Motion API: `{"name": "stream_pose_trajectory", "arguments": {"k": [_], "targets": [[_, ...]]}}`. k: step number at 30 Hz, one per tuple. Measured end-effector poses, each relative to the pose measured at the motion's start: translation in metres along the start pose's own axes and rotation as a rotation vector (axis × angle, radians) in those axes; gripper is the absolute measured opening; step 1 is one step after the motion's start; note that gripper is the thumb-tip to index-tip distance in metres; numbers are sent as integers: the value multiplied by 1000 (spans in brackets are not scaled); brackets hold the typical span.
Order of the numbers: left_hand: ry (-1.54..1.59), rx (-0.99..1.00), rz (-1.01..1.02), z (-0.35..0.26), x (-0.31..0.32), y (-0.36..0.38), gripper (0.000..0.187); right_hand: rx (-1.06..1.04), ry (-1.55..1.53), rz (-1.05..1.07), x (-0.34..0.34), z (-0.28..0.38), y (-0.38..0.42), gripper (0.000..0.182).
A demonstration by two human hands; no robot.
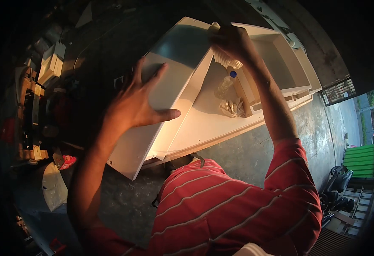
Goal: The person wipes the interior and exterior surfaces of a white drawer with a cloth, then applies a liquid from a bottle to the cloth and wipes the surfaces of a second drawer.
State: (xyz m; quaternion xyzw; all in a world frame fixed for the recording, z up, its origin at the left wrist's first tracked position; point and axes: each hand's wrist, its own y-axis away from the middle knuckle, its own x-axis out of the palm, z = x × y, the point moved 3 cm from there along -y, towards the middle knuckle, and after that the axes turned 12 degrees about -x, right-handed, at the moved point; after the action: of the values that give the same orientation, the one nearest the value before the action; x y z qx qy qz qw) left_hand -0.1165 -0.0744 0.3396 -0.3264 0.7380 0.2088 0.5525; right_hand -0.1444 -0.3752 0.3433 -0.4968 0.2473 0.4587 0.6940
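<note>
My left hand (pixel 133 102) lies with fingers spread on a white panel (pixel 129 147) that stands tilted across the bench. My right hand (pixel 231 42) is closed at the panel's far end, round a pale ribbed thing (pixel 226 59) whose kind I cannot make out. Below that hand, a clear bottle with a blue cap (pixel 223 87) sits on the white board (pixel 204 121). Beside the bottle is a crumpled pale cloth or glove (pixel 232 108).
An open white box-like cabinet part (pixel 276 59) rests at the right. Wooden pallet pieces (pixel 35 106) and a white bag (pixel 54 187) are on the left. A green ribbed container (pixel 359 161) and a dark motorbike-like object (pixel 337 187) stand far right.
</note>
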Motion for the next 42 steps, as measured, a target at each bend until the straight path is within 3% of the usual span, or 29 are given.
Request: {"name": "stream_pose_trajectory", "arguments": {"k": [1,2,4,5,7,8,10,11,14,18,19,22,23,24,26,28,30,33,36,39,40,42], "targets": [[126,37,-9,1,6,-5,108,-635,406,25,8,2,6,9],[124,37,-5,2,8,-7,108,-708,363,-32,5,34,21,6],[147,62,-41,3,12,-6,107,-703,43,-122,7,80,46,8],[148,58,-34,3,14,-7,107,-698,37,-119,7,80,47,8],[93,84,-73,2,15,-6,104,-497,-17,-117,7,72,50,8],[91,84,-70,-1,12,-5,104,-457,44,-59,6,56,44,10],[33,23,-10,-10,7,-3,103,-674,472,29,-1,44,28,13],[35,22,-12,-12,8,-3,103,-449,161,-37,0,45,32,8],[56,61,-86,-12,13,-4,102,-468,-86,-145,7,85,56,8],[138,52,-151,-15,15,-3,95,-350,71,-48,9,40,45,15],[130,19,-135,-16,15,-3,95,-246,-19,-35,0,40,37,15],[150,29,-157,-13,16,-3,94,-386,75,-23,6,53,47,15],[153,23,-158,-11,17,-3,94,-431,18,-127,8,71,55,16],[159,35,-170,-9,18,-4,94,-387,-122,-115,8,84,59,17],[164,56,-168,-11,20,-3,94,-313,-87,-81,8,69,56,22],[148,33,-164,-14,18,-3,95,-60,-135,-106,2,43,42,23],[150,28,-149,-14,17,-3,95,-152,-65,-48,3,34,40,23],[148,41,-169,-11,18,-5,94,-343,-88,-94,4,79,56,20],[151,49,-167,-15,16,-3,94,-315,-87,-82,6,61,53,11],[148,36,-143,-15,18,-3,94,-603,515,68,-2,34,35,9],[136,30,-151,-14,18,-4,95,-608,519,63,-1,43,38,9],[129,38,-164,-13,15,-4,95,-413,-29,-147,3,74,55,12]]}}
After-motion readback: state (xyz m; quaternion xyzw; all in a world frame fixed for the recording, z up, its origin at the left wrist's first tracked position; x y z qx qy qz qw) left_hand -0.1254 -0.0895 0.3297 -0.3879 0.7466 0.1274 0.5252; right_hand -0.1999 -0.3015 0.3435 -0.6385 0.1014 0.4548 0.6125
